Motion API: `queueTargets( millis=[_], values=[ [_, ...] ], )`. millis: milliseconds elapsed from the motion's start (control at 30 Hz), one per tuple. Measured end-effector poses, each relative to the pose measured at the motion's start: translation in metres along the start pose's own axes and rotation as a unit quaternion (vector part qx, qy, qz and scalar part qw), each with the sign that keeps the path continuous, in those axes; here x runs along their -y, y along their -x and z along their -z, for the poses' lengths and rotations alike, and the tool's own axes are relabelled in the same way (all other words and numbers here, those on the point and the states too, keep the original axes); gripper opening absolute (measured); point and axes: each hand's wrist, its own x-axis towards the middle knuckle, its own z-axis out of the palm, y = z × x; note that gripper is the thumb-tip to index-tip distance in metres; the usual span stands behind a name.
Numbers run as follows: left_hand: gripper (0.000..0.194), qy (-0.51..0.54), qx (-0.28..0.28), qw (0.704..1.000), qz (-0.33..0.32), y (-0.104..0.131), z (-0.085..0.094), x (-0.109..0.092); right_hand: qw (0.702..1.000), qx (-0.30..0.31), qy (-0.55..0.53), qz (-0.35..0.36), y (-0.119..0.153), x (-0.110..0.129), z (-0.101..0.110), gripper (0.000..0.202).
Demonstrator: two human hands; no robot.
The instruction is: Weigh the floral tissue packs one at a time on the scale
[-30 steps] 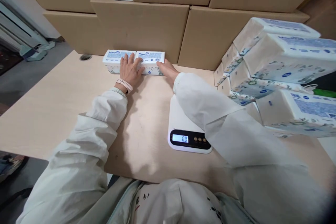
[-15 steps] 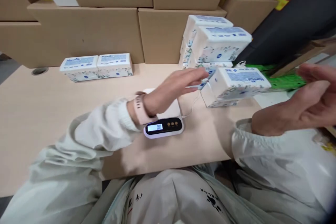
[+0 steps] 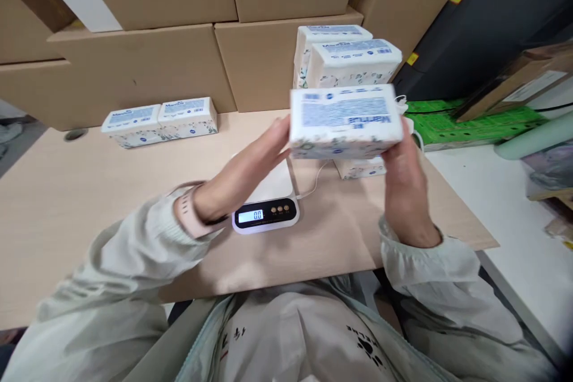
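Between both palms I hold a white tissue pack (image 3: 342,119) with blue print, raised above the table. My left hand (image 3: 250,173) presses on its left end, wrist crossing over the scale; a pale pink band circles that wrist. On the right end is my right hand (image 3: 407,191). Under and left of the pack sits a white digital scale (image 3: 266,215), its lit display reading 0.0. Another tissue pack (image 3: 362,168) lies on the table below the held one, partly hidden. Behind it more tissue packs (image 3: 356,59) are stacked.
Two tissue packs (image 3: 161,122) stand side by side at the left, before a wall of cardboard boxes (image 3: 147,65). A green slab (image 3: 474,125) and a white surface (image 3: 505,191) lie to the right. A cable (image 3: 317,182) runs from the scale.
Both hands, empty before, have closed on the top pack of the front right stack. The pack is lifted and shifted left. My right hand has come in from the far right.
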Motion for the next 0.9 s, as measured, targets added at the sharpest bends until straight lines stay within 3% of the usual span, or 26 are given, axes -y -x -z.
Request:
queueTargets(
  millis=[67, 167, 267, 400, 500, 633, 700, 900],
  values=[
    [0.067, 0.018, -0.024, 0.998, 0.046, 0.039, 0.022, -0.007, 0.997, 0.073, -0.026, 0.002, 0.004, 0.007, -0.027, 0.075],
    [0.071, 0.014, -0.091, 0.992, 0.086, 0.079, 0.044, 0.006, 0.981, 0.181, -0.063, -0.040, 0.011, 0.002, -0.063, 0.080],
    [0.072, 0.025, -0.120, 0.988, 0.098, 0.096, 0.053, 0.026, 0.967, 0.227, -0.094, -0.071, 0.016, -0.012, -0.086, 0.082],
    [0.069, 0.048, -0.127, 0.985, 0.107, 0.103, 0.059, 0.044, 0.962, 0.232, -0.111, -0.088, 0.020, -0.029, -0.097, 0.077],
    [0.067, 0.042, -0.157, 0.980, 0.116, 0.110, 0.065, 0.060, 0.976, 0.180, -0.092, -0.081, 0.019, -0.036, -0.098, 0.072],
    [0.068, 0.075, -0.273, 0.952, 0.111, 0.122, 0.073, 0.089, 0.994, -0.001, -0.070, -0.086, 0.013, -0.041, -0.092, 0.059],
    [0.069, 0.105, -0.303, 0.942, 0.102, 0.126, 0.075, 0.103, 0.991, -0.063, -0.067, -0.094, 0.009, -0.041, -0.089, 0.057],
    [0.064, 0.141, -0.313, 0.934, 0.096, 0.129, 0.076, 0.118, 0.990, -0.081, -0.074, -0.093, 0.009, -0.039, -0.089, 0.049]
  ],
)
